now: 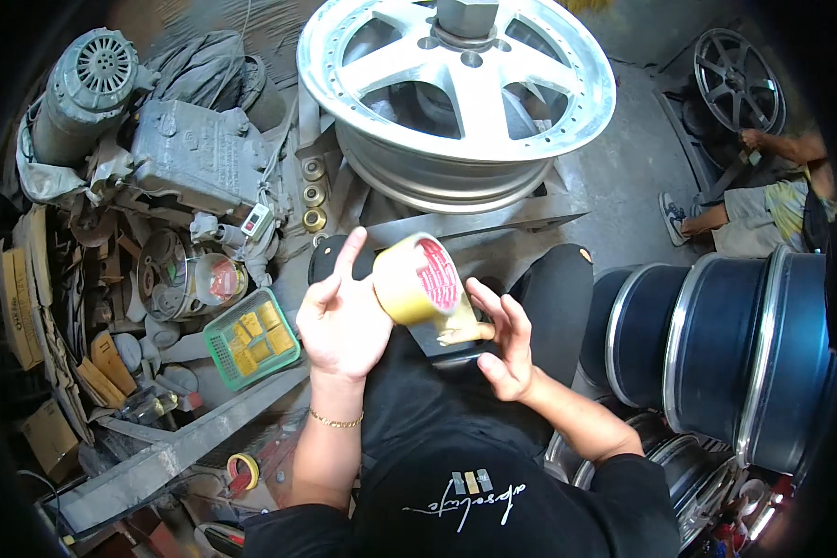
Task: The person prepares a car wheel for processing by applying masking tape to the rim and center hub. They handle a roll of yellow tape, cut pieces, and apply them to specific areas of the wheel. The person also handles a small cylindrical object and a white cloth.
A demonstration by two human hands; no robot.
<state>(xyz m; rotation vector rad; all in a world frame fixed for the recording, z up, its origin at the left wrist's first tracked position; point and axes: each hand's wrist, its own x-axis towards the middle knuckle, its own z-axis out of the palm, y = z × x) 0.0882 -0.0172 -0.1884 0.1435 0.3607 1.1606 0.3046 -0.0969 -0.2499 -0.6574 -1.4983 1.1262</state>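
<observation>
A roll of yellowish packing tape (399,286), with a red printed core, is tilted between my hands above my lap. My left hand (345,324) is palm up at the roll's left side, its index finger extended; its other fingers are hidden behind the roll. The loose end of the tape (460,329) hangs from the roll's underside, crumpled, and touches a fingertip of my right hand (508,342). The fingers of that hand are spread. In front of my knees, a silver alloy wheel (485,111) lies face up on a metal stand, a large hex nut (466,19) at its hub.
On the left are a green plastic basket (251,342) of yellow blocks, a dusty motor (87,91), a gearbox-like housing (195,157) and a steel beam (181,436). Wheel barrels (711,342) stand stacked at right. Beyond them a person (760,209) holds another wheel (736,80).
</observation>
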